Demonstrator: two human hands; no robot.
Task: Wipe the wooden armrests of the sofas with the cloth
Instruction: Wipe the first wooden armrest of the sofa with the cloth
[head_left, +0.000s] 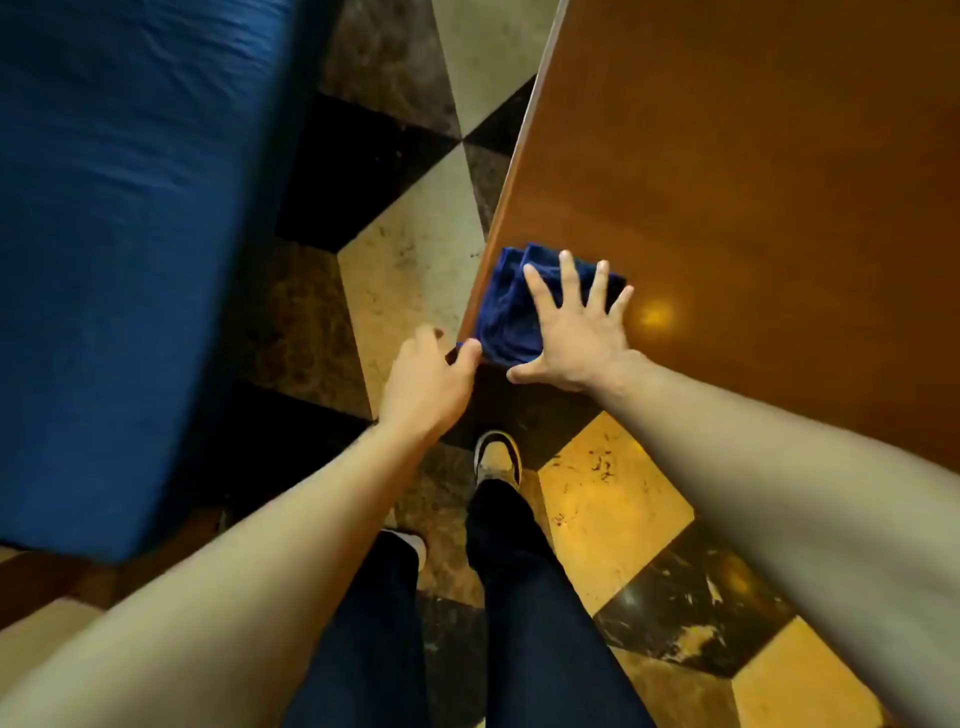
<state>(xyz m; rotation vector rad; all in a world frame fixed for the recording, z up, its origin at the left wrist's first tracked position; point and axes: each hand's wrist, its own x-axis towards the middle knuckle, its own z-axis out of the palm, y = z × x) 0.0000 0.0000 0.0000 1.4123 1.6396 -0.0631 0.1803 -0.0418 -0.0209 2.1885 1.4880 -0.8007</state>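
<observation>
A folded blue cloth (506, 306) lies at the near left corner of a glossy brown wooden table top (753, 208). My right hand (576, 332) lies flat on the cloth's right part with fingers spread. My left hand (428, 382) is just off the table's corner, its thumb and fingers pinching a small bit of the cloth's near left edge. A blue upholstered sofa (119, 249) fills the left side. No wooden armrest is clearly visible.
Between the sofa and the table runs a narrow strip of patterned marble floor (410, 244) in cream, brown and black. My legs in dark trousers and a light shoe (497, 457) stand on it just before the table's corner.
</observation>
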